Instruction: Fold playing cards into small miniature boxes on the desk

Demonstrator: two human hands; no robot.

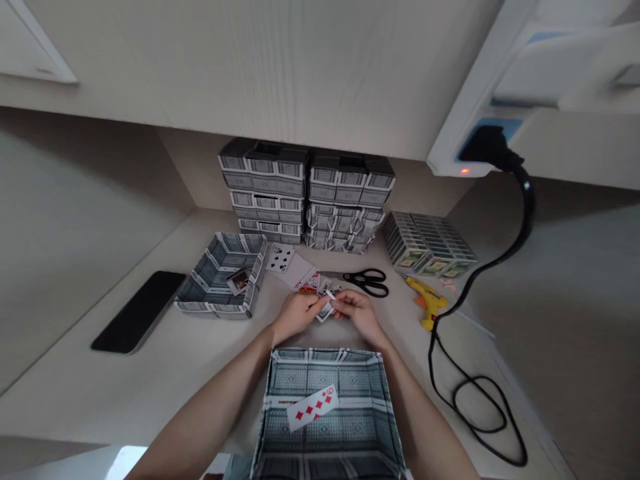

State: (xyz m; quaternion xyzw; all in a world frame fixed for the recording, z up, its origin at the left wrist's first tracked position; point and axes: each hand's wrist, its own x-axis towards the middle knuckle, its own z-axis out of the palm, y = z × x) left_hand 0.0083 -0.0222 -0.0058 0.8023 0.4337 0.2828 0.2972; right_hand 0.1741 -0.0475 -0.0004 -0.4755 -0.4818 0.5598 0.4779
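Between my two hands is a playing card [325, 311] with a patterned back and a white edge turned up. My left hand [299, 313] pinches it from the left, and my right hand [358, 312] grips its right side with closed fingers. Loose playing cards [300, 271] lie fanned on the table just beyond my hands. Close to my body, between my forearms, stands an open box made of playing cards [327, 373]. Inside it lies a cut piece of a diamond card [313, 408]. Black-handled scissors [367, 281] rest beyond my right hand.
Another card box [220, 273] sits at left beside a black phone [140, 312]. Stacked card boxes [305, 193] stand at the back, with packed card decks [427, 243] to their right. A yellow glue gun [426, 301] and black cord [480, 380] lie at right, below a power strip [465, 157].
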